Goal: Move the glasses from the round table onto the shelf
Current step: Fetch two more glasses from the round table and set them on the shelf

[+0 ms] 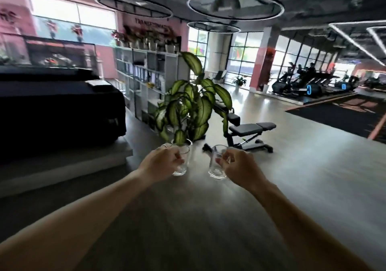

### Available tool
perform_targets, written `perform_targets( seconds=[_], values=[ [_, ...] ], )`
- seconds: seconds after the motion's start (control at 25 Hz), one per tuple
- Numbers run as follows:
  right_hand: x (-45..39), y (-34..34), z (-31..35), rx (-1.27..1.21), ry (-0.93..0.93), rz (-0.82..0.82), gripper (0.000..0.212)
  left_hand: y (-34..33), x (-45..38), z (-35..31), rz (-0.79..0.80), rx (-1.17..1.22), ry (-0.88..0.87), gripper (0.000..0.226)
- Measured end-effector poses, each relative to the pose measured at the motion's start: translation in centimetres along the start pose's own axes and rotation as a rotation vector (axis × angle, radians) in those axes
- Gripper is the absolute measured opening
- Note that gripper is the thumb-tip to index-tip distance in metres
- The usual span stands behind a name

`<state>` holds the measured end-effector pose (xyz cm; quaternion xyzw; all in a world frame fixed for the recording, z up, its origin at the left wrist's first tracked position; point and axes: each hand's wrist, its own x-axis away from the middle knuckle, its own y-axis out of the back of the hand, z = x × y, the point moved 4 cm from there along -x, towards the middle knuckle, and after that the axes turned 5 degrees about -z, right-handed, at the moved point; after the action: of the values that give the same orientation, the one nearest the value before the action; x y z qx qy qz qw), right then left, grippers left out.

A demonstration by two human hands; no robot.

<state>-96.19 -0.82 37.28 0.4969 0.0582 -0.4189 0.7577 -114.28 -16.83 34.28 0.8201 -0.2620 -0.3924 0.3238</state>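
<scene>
Both hands are held out in front, each gripping a clear glass in the air: the left hand (pixel 161 163) curls round the left glass (pixel 181 162), the right hand (pixel 240 166) pinches the right glass (pixel 217 165). Beyond them stands a leafy plant (pixel 188 105); the white shelf (pixel 146 78) lies well behind, left of a weight bench (pixel 248 131)
</scene>
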Motion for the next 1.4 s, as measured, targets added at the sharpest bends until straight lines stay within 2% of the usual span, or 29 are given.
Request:
perform_targets(
  seconds=[0.12, 0.24, 0.32, 0.6, 0.96, 1.24, 1.4],
  values=[
    [-4.5, -6.8, 4.8, -0.082, 0.109, 0.092, 0.023, 4.9, 0.3, 6.3, -0.045, -0.098, 0.115, 0.013],
    [-8.9, -13.5, 10.2, -0.190, 0.240, 0.165, 0.025, 9.9, 0.6, 12.3, -0.145, -0.195, 0.248, 0.007],
    [-11.5, -17.3, 14.1, -0.250, 0.337, 0.237, 0.024, 13.1, 1.0, 15.6, -0.214, -0.234, 0.352, 0.011],
    [-16.3, -27.7, 27.0, -0.414, 0.571, 0.413, 0.019, 21.6, 4.4, 23.0, -0.393, -0.385, 0.567, 0.016],
    [-9.6, -38.8, 47.5, -0.615, 0.840, 0.683, 0.018, 34.4, 17.7, 32.6, -0.552, -0.580, 0.887, 0.020],
    [-3.8, -45.3, 64.2, -0.683, 0.973, 0.721, 0.021, 46.7, 26.6, 40.5, -0.622, -0.710, 0.950, 0.026],
    [-1.6, -48.1, 72.6, -0.730, 1.023, 0.735, 0.022, 53.1, 30.4, 43.9, -0.678, -0.754, 0.999, 0.009]
  ],
)
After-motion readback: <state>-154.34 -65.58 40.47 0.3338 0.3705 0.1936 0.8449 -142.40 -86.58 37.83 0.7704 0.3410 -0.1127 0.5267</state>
